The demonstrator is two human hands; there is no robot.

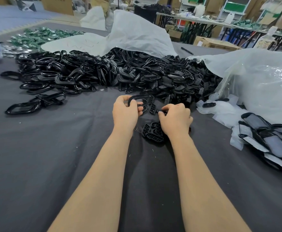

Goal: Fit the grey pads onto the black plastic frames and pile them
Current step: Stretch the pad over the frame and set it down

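Holding, left hand: fingers clamped round 1 black frame, which is lifted just above the cloth straight ahead of the person.
Right hand: fingers curled, tips pinching 1 small black piece; what kind of part it is, I cannot tell.
Between the hands: 2 slotted inserts lie on the cloth, just under the held frame.
Under the right wrist: a small cluster of inserts, at least 3, overlapping and partly hidden by the hand.
Frame heap: far too many to count, spread across the far left of the table.
Loose frames: 2 or 3 lie tangled apart from the heap, nearer on the left.
Insert heap: too many to count, right of the frame heap and touching it.
Containers: 2 in all.
White woven sack: 1, slumped behind the frame heap, with frames spilling from under its open edge.
Clear plastic bag: 1, on the right, with inserts spilling from its mouth.
Finished pile: frames with grey pads fitted, at least 4, overlapping at the right edge and well apart from both hands.
Dark grey cloth: covers the whole table.
Pen: 1, beyond the insert heap.
Green packets: a scatter at the far left, too many to count.
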